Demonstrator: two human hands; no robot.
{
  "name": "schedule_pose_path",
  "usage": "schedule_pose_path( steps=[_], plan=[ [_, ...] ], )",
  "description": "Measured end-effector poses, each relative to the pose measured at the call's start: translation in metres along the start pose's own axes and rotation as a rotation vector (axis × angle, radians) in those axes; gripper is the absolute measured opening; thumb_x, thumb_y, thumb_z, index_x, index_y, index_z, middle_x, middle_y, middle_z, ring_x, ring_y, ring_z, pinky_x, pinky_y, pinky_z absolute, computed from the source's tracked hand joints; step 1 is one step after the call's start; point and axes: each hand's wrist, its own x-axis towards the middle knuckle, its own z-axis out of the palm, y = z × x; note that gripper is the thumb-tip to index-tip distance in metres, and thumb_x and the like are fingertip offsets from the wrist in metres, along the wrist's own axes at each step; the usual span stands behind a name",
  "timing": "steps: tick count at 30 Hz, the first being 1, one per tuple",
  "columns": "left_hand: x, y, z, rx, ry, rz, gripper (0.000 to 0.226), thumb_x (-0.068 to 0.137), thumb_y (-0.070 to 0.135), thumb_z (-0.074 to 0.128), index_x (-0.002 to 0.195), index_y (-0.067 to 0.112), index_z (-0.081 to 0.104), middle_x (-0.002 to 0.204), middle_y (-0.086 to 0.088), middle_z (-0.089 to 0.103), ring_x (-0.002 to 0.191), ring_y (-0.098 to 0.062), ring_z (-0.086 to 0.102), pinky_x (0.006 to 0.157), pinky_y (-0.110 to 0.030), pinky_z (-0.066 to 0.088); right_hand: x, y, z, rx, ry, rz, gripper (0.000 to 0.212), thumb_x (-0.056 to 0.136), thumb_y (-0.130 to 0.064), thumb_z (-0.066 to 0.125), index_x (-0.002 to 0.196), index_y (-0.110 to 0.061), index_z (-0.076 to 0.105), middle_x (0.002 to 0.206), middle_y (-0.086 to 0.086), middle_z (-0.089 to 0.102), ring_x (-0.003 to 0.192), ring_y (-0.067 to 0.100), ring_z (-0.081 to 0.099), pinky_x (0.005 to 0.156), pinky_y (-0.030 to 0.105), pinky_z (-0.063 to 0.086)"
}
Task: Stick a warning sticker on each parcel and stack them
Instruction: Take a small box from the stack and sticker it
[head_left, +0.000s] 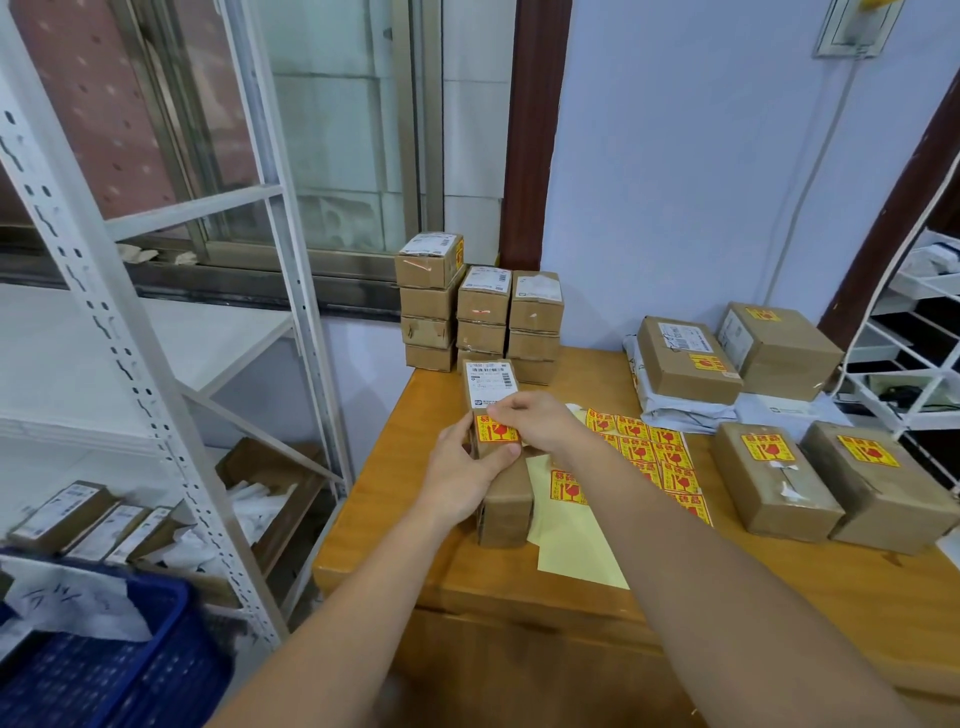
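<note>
A long brown parcel (491, 387) with a white shipping label sits on top of another brown parcel (506, 506) on the wooden table (395, 499). My left hand (465, 473) grips its near end, thumb curled over the top. A yellow and red warning sticker (496, 432) lies on that end. My right hand (540, 421) rests over the sticker's far edge with curled fingers pressing on it. A sheet of warning stickers (649, 452) on yellow backing paper lies just right of the parcels. Three stacks of small parcels (480, 312) stand at the table's back left.
Stickered brown parcels lie on the right: two near ones (831, 480) and two far ones (737, 353) on grey mail bags. A white metal shelf (156, 364) stands left of the table, and a blue crate (119, 660) is at the lower left. A white rack (914, 332) stands far right.
</note>
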Motion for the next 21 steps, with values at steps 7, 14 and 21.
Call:
schedule_pose_path(
  steps=[7, 14, 21],
  plan=[
    [-0.0020, -0.0003, 0.0024, -0.024, 0.011, 0.005, 0.067, 0.089, 0.039, 0.079, 0.148, 0.033, 0.048, 0.139, 0.006, 0.049, 0.117, -0.009, 0.048, 0.089, -0.023, 0.044, 0.0035, -0.0018, -0.0024, -0.031, 0.005, 0.038, 0.029, 0.107, -0.030, 0.049, 0.114, -0.014, 0.071, 0.110, 0.010, 0.071, 0.107, 0.027, 0.067, 0.083, 0.038, 0.059],
    [0.0027, -0.0060, 0.0014, -0.019, 0.006, 0.013, 0.072, 0.087, 0.044, 0.079, 0.151, 0.032, 0.048, 0.140, 0.008, 0.050, 0.124, -0.013, 0.050, 0.092, -0.024, 0.048, 0.0018, 0.0062, -0.0058, -0.023, -0.052, -0.007, 0.036, 0.087, -0.048, 0.076, 0.115, -0.025, 0.073, 0.109, -0.002, 0.071, 0.103, 0.019, 0.067, 0.081, 0.035, 0.057],
    [0.0013, -0.0058, 0.0019, -0.014, 0.012, 0.007, 0.074, 0.087, 0.045, 0.079, 0.152, 0.031, 0.046, 0.143, 0.006, 0.048, 0.123, -0.013, 0.049, 0.086, -0.021, 0.047, 0.0007, -0.0008, -0.0094, -0.071, -0.052, 0.022, 0.028, 0.105, -0.033, 0.053, 0.126, -0.026, 0.069, 0.115, 0.000, 0.069, 0.108, 0.020, 0.064, 0.078, 0.031, 0.055]
  ],
)
